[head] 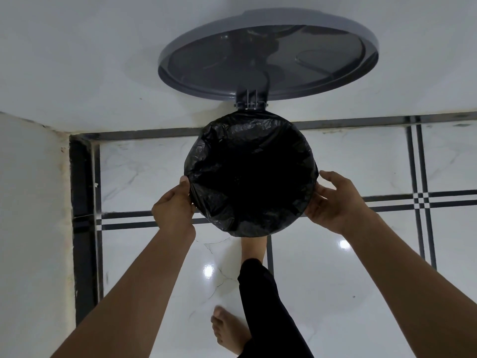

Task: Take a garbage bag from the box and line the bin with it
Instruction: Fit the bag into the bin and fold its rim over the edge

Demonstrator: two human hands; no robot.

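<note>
A black garbage bag (250,174) covers the round mouth of the bin and folds down over its rim all the way round. The bin's grey lid (268,55) stands open behind it, leaning against the white wall, held by a hinge (251,100). My left hand (174,205) grips the bag's edge at the rim's left side, fingers curled on the plastic. My right hand (335,202) cups the right side of the rim, fingers spread against the bag. The bin's body is hidden under the bag. No box is in view.
The bin stands on a glossy white tiled floor (361,267) with dark stripes, close to a white wall (77,60) and a corner at the left. My bare foot (227,329) and a black trouser leg (263,306) are below; another foot (253,248) reaches under the bin's front.
</note>
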